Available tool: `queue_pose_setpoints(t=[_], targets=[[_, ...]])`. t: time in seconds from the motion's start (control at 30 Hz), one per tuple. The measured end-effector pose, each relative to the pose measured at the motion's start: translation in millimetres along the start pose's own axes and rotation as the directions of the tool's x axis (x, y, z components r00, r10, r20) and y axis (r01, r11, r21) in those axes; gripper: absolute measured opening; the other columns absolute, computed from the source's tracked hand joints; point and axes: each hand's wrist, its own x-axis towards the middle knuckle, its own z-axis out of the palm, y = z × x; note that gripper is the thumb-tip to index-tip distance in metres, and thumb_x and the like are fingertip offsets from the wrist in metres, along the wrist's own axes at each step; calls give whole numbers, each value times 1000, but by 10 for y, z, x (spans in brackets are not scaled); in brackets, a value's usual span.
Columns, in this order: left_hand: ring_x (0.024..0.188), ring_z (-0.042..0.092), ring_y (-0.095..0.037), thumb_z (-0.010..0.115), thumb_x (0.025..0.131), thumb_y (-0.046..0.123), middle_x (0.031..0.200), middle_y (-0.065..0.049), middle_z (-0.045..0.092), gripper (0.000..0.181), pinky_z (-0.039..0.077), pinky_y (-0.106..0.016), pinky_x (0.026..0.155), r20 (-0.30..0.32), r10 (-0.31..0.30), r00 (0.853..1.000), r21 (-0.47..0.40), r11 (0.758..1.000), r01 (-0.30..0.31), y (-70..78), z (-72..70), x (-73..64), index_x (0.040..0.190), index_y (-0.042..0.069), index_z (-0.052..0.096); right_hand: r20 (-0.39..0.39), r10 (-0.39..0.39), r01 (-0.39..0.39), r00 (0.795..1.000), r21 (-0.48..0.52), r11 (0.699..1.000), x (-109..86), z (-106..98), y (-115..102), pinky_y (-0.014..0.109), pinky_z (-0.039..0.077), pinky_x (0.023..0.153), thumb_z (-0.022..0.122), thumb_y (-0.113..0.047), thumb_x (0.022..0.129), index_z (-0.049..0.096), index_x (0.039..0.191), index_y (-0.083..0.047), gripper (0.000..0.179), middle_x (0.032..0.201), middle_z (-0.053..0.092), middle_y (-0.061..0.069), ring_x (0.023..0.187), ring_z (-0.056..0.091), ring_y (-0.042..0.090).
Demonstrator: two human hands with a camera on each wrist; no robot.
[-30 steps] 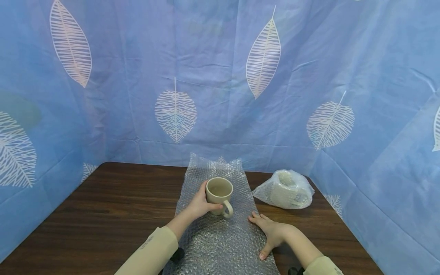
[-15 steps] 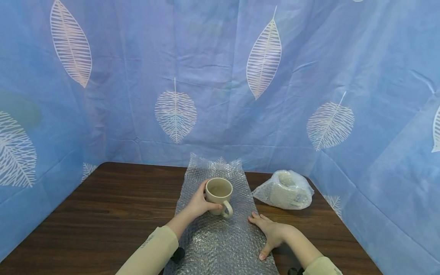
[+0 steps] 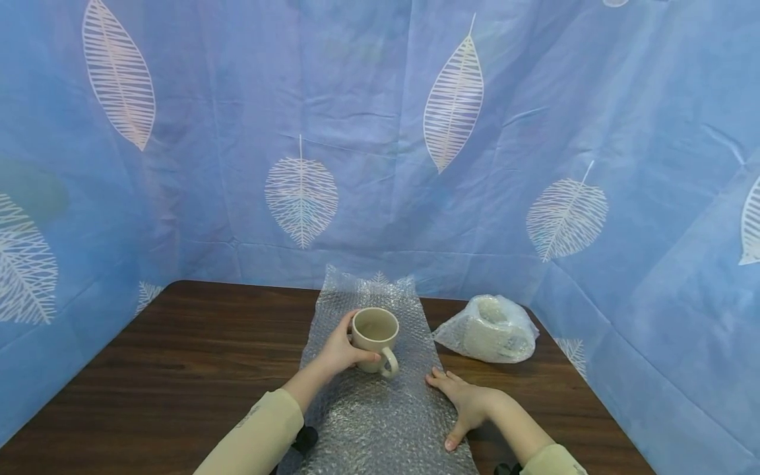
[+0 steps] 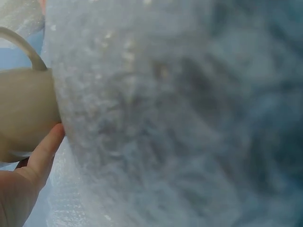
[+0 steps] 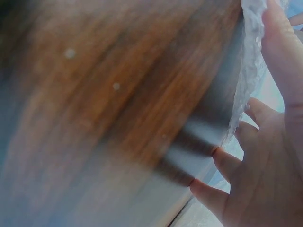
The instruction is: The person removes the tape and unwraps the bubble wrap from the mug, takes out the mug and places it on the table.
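A cream mug [image 3: 375,334] stands upright on a long sheet of bubble wrap [image 3: 380,425], its handle turned toward the near right. My left hand [image 3: 341,348] grips the mug from its left side, with the thumb across the near face by the handle. In the left wrist view the mug's side [image 4: 26,106] shows beside the thumb. My right hand [image 3: 472,398] rests at the sheet's right edge, fingers spread and thumb apart. The right wrist view shows its fingertips near the raised sheet edge [image 5: 253,38] and the wood.
A bubble-wrapped bundle [image 3: 501,330], with a pale mug-like shape inside, lies to the right of the sheet. Everything sits on a dark wooden table [image 3: 208,363]. Behind and at both sides hangs a blue cloth [image 3: 368,198] with white leaf prints. The sheet's far end reaches the cloth.
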Motion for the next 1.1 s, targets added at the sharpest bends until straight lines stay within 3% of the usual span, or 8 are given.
queue_pose_setpoints(t=[0.57,0.8,0.97,1.1], targets=[[118,45,-44,88,67,7,135,-19,41,104,54,-43,65,10,5,1000,-83,997,-4,226,-90,-28,151,20,27,-5,36,-36,999,-11,999,14,15,-7,66,25,102,88,-36,57,26,152,-10,116,158,12,14,142,8,39],[115,47,-42,87,68,6,134,-20,42,103,53,-50,67,-42,31,999,-60,998,-33,318,-166,-66,151,20,28,-2,38,-38,999,-1,999,29,21,3,66,25,101,88,-35,57,25,152,-10,117,158,11,14,142,7,40],[116,47,-43,87,68,3,133,-20,42,103,54,-45,64,-78,49,996,-80,995,-55,333,-245,-79,150,21,29,4,37,-37,999,1,999,31,20,0,66,25,101,89,-35,57,25,152,-10,117,158,11,14,142,7,40],[114,48,-40,88,68,6,133,-20,44,103,53,-46,62,-120,48,992,-45,998,-54,353,-322,-90,151,22,29,6,40,-40,999,-1,999,35,19,2,66,24,102,89,-36,57,25,152,-10,117,158,11,14,142,7,39]])
